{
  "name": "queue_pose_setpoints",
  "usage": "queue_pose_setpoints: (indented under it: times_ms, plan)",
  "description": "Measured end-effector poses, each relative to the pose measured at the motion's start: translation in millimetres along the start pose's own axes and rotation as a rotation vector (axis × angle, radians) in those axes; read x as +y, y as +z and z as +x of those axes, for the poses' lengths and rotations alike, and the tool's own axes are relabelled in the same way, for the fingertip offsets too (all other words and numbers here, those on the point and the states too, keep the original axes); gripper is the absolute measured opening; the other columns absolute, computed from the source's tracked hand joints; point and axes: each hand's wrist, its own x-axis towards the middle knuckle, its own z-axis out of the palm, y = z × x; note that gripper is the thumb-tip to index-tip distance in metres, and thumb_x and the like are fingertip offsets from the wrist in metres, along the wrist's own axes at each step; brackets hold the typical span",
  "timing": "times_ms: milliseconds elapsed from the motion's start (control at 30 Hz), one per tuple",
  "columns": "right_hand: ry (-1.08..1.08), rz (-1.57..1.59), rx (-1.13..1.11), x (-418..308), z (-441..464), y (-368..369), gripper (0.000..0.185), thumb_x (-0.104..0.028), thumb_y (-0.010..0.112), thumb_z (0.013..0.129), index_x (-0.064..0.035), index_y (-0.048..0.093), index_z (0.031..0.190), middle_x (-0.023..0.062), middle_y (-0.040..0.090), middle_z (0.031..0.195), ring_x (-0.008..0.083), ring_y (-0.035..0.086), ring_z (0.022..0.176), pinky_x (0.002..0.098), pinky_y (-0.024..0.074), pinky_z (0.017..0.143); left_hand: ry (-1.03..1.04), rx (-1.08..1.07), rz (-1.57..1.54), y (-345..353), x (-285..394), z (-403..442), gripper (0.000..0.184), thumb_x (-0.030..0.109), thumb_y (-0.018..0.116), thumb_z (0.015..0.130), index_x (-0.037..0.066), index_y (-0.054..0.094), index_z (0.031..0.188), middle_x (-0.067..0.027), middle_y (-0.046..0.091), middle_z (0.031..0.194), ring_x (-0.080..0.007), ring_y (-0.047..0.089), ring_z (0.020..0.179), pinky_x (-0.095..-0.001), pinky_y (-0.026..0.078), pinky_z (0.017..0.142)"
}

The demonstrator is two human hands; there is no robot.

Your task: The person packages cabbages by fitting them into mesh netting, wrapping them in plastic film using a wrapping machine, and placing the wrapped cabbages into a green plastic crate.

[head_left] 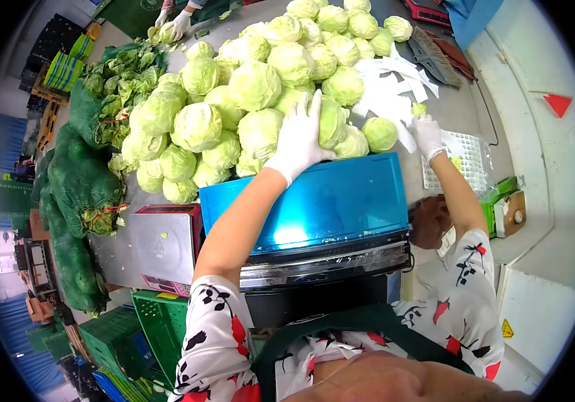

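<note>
At 12 o'clock in the view, the left hand (299,137), its fingers spread apart, rests against a cabbage (331,124) on the near side of the cabbage heap (254,87); an uneven push could unseat its round neighbours and roll one onto the blue lid (328,194). At 2 o'clock, the right hand (421,120) seems pinched on a green scrap (419,108); a careless sweep could scatter the white strips (385,90) at its 11 o'clock or knock the lone cabbage (380,135) at its 9.

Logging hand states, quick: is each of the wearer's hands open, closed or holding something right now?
Left hand: open, spread against a cabbage.
Right hand: closed, holding a small green piece.
</note>
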Motion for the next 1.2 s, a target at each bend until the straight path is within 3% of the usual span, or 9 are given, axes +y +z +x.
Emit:
queue_pose_setpoints:
  times_ms: [333,433,533,600,633,833,933,1067,1200]
  plan:
    - [0.630,1.596,0.887,18.0,-54.4,-255.5,0.033,-0.020,0.053,0.102,0.0015,0.059,0.126,0.0067,0.066,0.115,0.0119,0.062,0.102,0.0279,0.0487,0.091,-0.042,0.293,-0.402,-26.6,7.4,-84.3,0.103,0.034,0.090,0.054,0.004,0.040,0.139,-0.0222,0.047,0.133,-0.0391,0.047,0.124,-0.0449,0.041,0.105]
    - [0.525,2.124,0.535,-9.7,-87.2,-275.9,0.034,-0.022,0.051,0.103,0.0039,0.060,0.123,0.0090,0.064,0.114,0.0138,0.062,0.101,0.0279,0.0490,0.091,-0.070,0.259,-0.413,-51.9,28.3,-143.5,0.103,0.034,0.090,0.054,0.004,0.040,0.140,-0.0219,0.046,0.132,-0.0387,0.046,0.124,-0.0448,0.041,0.105]
    - [0.759,1.574,-0.011,-73.1,-115.6,-282.7,0.032,-0.022,0.052,0.101,-0.0043,0.059,0.126,0.0094,0.065,0.106,0.0121,0.061,0.092,0.0254,0.0482,0.080,-0.109,0.020,-0.214,-65.1,42.7,-177.7,0.105,0.037,0.089,0.056,0.003,0.037,0.142,-0.0222,0.044,0.133,-0.0394,0.043,0.125,-0.0454,0.037,0.106]
    - [0.672,2.232,-0.550,-110.7,-127.4,-266.8,0.022,-0.021,0.053,0.100,-0.0061,0.061,0.114,0.0083,0.065,0.095,0.0107,0.060,0.087,0.0242,0.0472,0.076,-0.146,-0.113,-0.157,-78.0,54.0,-186.7,0.105,0.041,0.086,0.063,0.001,0.034,0.145,-0.0223,0.039,0.142,-0.0425,0.034,0.135,-0.0501,0.027,0.113]
    - [0.115,3.070,-0.825,-126.8,-139.5,-238.2,0.018,-0.020,0.054,0.099,-0.0063,0.063,0.105,0.0074,0.064,0.090,0.0102,0.059,0.085,0.0236,0.0467,0.074,-0.105,-0.079,-0.178,-79.0,55.4,-192.0,0.104,0.042,0.084,0.066,0.001,0.033,0.146,-0.0220,0.037,0.145,-0.0427,0.029,0.139,-0.0511,0.024,0.114]
    - [-0.040,1.840,0.233,-234.5,-186.0,-325.1,0.013,-0.004,0.075,0.081,-0.0043,0.067,0.090,0.0074,0.064,0.104,0.0210,0.060,0.101,0.0331,0.0460,0.094,0.064,0.016,-0.874,-77.4,78.0,-230.6,0.074,0.021,0.073,0.085,0.001,0.038,0.147,-0.0214,0.037,0.152,-0.0354,0.026,0.146,-0.0472,0.016,0.119]
    - [-0.115,1.310,0.606,-240.2,-198.5,-343.7,0.018,-0.003,0.076,0.079,-0.0065,0.066,0.094,0.0073,0.064,0.102,0.0238,0.061,0.099,0.0412,0.0407,0.102,-0.187,0.130,-1.262,-55.3,89.1,-251.5,0.028,0.003,0.067,0.089,-0.001,0.065,0.116,-0.0162,0.054,0.138,-0.0251,0.051,0.128,-0.0378,0.035,0.110]
    - [0.678,2.481,-0.099,-235.1,-209.5,-364.4,0.010,-0.014,0.060,0.092,-0.0047,0.060,0.091,0.0060,0.060,0.074,0.0168,0.059,0.068,0.0373,0.0518,0.069,-0.247,0.089,-1.530,-76.6,88.7,-267.9,0.008,0.004,0.061,0.094,-0.001,0.066,0.097,-0.0107,0.062,0.123,-0.0144,0.060,0.107,-0.0302,0.046,0.098]
    - [-0.389,0.787,-0.006,-217.5,-222.3,-365.3,0.022,-0.021,0.063,0.088,-0.0050,0.065,0.103,0.0105,0.065,0.088,0.0225,0.062,0.076,0.0355,0.0494,0.081,-0.281,0.019,-2.315,-92.9,72.0,-273.4,0.020,0.013,0.058,0.098,0.003,0.054,0.115,-0.0042,0.063,0.105,-0.0151,0.063,0.095,-0.0298,0.053,0.087]
